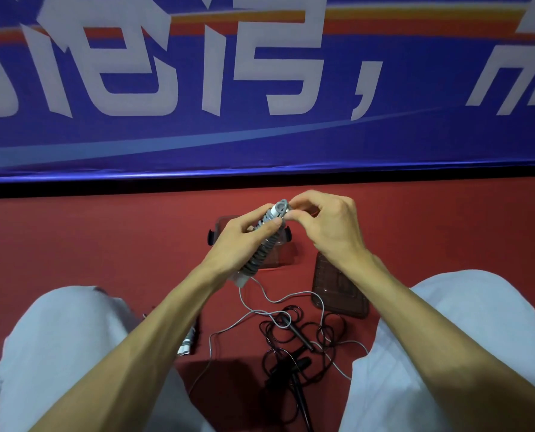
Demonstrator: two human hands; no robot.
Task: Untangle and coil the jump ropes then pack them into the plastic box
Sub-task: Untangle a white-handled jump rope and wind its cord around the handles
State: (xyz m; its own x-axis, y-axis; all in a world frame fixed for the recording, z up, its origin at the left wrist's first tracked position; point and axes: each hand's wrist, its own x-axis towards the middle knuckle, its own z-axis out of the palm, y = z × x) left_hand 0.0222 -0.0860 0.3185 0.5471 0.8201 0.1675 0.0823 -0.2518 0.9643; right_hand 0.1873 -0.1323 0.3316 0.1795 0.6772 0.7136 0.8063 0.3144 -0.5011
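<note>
Red carpet ran up to a blue banner with large white lettering, as I watched through the head camera. Between the person's knees, the left hand gripped the grey rope, fingers curled about the bundle, its cord wound tightly round its handles. The right hand pinched the cord at the bundle's top end, thumb and fingertips closed on it. A loose tail of grey cord trailed from the bundle's lower end to the carpet. There it crossed the black rope, which lay in a tangle near the right knee. The clear box stood open on the carpet beyond the hands, its lid just beside it. White handles showed under the left forearm. I judged the coiling of the grey rope under way, not finished. The next move called for drawing the tail free of the black tangle and winding it on before anything went into the box.
</note>
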